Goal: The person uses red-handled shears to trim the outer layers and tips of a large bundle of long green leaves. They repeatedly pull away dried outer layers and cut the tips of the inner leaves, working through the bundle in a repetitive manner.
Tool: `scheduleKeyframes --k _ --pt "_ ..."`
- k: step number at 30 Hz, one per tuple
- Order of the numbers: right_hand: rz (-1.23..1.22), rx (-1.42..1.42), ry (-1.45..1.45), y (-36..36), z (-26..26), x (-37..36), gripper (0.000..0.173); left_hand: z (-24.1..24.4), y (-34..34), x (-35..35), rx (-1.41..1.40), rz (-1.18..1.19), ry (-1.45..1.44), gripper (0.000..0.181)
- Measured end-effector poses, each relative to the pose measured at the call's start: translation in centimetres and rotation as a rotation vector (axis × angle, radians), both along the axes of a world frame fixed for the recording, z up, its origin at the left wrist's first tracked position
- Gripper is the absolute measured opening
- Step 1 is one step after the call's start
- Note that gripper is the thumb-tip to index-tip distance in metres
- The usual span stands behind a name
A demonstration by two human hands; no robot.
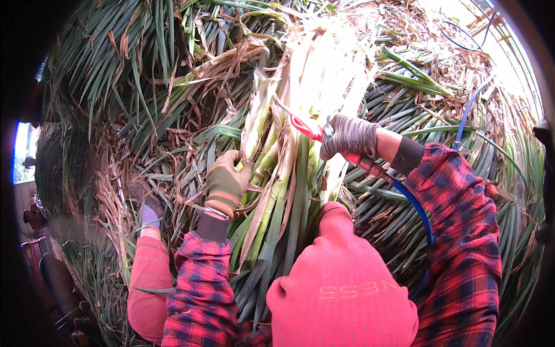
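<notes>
My left hand point(229, 177), in a green and brown work glove, is closed around the lower white part of a green onion stalk point(256, 126), whose dry outer leaves hang loose. My right hand point(349, 136), in a grey knitted glove, grips the red handle of an air blow gun point(305, 128). Its thin nozzle points up and left, towards the stalk's pale end. A blue air hose point(416, 208) runs from the gun down beneath my right forearm. More green onions point(299, 160) with white shafts lie between my hands, brightly sunlit and overexposed at the top.
Piles of green onion leaves point(117, 56) stand at the upper left and more green onions point(394, 225) lie on the right. Brown dry husks point(459, 73) are strewn over them. My knees in red trousers point(338, 277) are close below the hands. The blue hose also loops at upper right.
</notes>
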State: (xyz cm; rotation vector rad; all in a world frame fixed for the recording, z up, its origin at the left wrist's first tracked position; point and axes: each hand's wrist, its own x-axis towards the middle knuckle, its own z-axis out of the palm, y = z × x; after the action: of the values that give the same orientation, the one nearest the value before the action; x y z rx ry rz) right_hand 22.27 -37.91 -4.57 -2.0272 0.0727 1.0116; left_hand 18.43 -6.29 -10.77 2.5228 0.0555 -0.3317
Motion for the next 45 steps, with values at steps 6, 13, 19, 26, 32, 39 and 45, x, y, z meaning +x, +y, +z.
scheduleKeyframes --k 6,13,19,26,32,39,45 --pt "-0.157 0.034 -0.169 -1.5 -0.8 2.4 0.033 0.6 -1.2 -1.2 -0.085 0.032 -0.017 0.037" --pt "-0.241 0.092 -0.238 -2.1 -2.1 5.4 0.032 0.7 -1.1 -2.4 -0.120 0.008 -0.073 0.040" --pt "-0.079 0.023 -0.088 -0.8 -1.3 1.2 0.040 0.3 -0.7 -3.5 -0.024 -0.058 -0.223 0.035" --pt "-0.148 -0.034 -0.176 0.8 -1.0 5.4 0.032 -1.9 1.2 -4.3 -0.038 -0.057 -0.300 0.030" --pt "-0.305 -0.040 -0.304 -1.3 -3.9 12.0 0.033 -0.7 -0.5 -4.1 -0.083 0.040 -0.281 0.029" --pt "-0.151 0.102 -0.169 -1.8 -4.9 5.2 0.027 -0.5 -0.3 -3.2 -0.347 0.120 -0.022 0.025" --pt "0.400 -0.010 -0.043 0.7 0.8 -6.6 0.032 -1.0 0.1 -2.3 -0.235 0.179 -0.028 0.031"
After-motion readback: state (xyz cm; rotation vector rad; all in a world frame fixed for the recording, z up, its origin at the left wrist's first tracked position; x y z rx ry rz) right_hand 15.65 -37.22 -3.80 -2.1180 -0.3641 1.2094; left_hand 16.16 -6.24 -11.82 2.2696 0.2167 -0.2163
